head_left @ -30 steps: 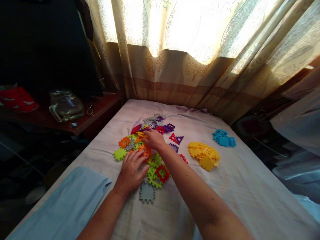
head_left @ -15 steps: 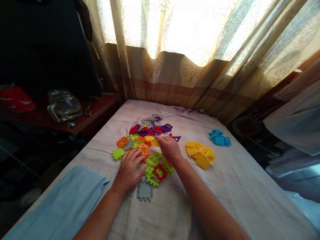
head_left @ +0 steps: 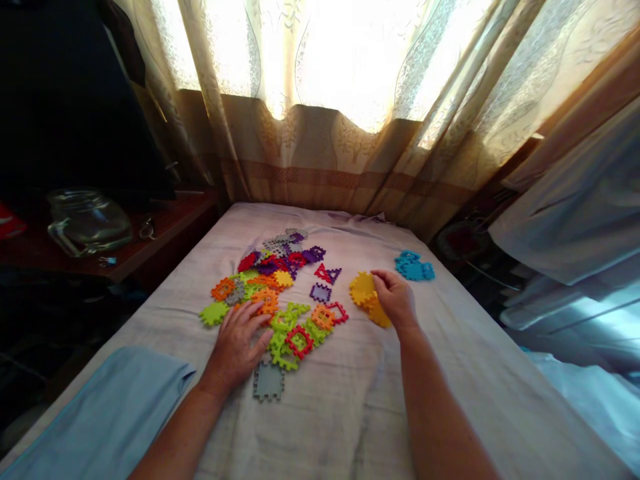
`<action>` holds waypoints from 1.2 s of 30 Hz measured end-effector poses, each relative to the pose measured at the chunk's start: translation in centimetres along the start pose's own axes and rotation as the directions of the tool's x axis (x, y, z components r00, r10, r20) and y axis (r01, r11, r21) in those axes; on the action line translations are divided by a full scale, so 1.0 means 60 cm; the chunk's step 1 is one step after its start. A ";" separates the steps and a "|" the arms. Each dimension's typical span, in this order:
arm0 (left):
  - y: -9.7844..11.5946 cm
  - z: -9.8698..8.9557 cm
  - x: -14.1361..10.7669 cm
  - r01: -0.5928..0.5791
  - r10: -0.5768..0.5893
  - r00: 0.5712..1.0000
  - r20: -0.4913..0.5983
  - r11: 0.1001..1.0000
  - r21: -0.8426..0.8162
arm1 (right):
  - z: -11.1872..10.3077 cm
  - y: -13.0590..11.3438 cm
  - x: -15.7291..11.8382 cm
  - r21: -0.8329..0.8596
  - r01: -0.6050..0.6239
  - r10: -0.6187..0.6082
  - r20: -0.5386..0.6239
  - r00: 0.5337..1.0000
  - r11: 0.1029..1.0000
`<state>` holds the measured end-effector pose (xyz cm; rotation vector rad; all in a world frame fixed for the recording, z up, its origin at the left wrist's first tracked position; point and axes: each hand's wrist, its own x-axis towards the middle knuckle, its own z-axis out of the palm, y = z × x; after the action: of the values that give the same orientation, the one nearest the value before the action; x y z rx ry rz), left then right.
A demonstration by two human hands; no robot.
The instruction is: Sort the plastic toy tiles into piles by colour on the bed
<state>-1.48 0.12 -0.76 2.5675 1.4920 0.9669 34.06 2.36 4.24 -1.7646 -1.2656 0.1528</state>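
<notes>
Right hand (head_left: 395, 298) pinches a yellow toothed disc (head_left: 362, 289) by its edge, thumb and forefinger together, right of the bed's middle; whether the disc touches the yellow pieces (head_left: 379, 312) beneath it, I cannot tell. Left hand (head_left: 237, 347) lies palm down and relaxed, fingers spread, fingertips at the near left side of a mixed heap. Patterned curtains (head_left: 350, 167) span the far side, bright with light from behind. Below them a pale sheet (head_left: 340, 427) covers the bed. At the far left, a big dark screen (head_left: 75, 100) stands on a reddish wooden table (head_left: 170, 227), with a clear glass jar (head_left: 90, 220) near its edge. Folded light-blue cloth (head_left: 115, 407) lies on the near left of the bed. Of the toy pieces, the mixed heap (head_left: 280, 313) is the largest group, left of the middle: grey and purple at its far end, orange and lime nearer, a red square frame (head_left: 291, 343) on the lime. Well to the right, beyond the right hand, sits a small blue cluster (head_left: 414, 266). Just at the heap's near end lies a grey square (head_left: 269, 383). Between heap and yellow pieces are a purple-edged square (head_left: 321, 292) and, just beyond it, a red triangle (head_left: 319, 271) beside a purple triangle (head_left: 333, 277).
</notes>
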 end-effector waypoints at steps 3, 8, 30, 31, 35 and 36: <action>-0.002 0.000 0.000 -0.002 0.002 1.000 0.006 1.000 -0.003 | -0.018 0.032 0.013 -0.102 -0.072 0.065 -0.067 0.996 0.992; -0.005 0.002 -0.001 0.001 -0.001 1.000 -0.001 1.000 -0.011 | -0.030 0.049 0.018 -0.299 -0.016 -0.037 -0.171 0.985 0.954; 0.005 0.000 -0.003 0.032 -0.031 0.999 0.010 0.999 -0.035 | 0.231 -0.178 -0.005 -0.132 0.709 -0.403 0.745 0.532 0.693; 0.005 -0.001 -0.003 0.031 -0.030 0.999 0.011 0.999 -0.036 | 0.231 -0.177 -0.005 -0.140 0.707 -0.401 0.740 0.540 0.693; 0.004 -0.002 -0.004 0.028 -0.027 1.000 0.015 0.999 -0.034 | 0.215 -0.172 -0.014 -0.125 0.664 -0.419 0.686 0.594 0.737; 0.004 -0.002 -0.004 0.029 -0.028 1.000 0.014 0.999 -0.032 | 0.206 -0.168 -0.018 -0.114 0.641 -0.428 0.654 0.624 0.759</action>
<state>-1.44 -0.21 -0.70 2.5185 1.4924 0.9600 19.68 9.35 4.27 -1.5531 -2.3825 0.1456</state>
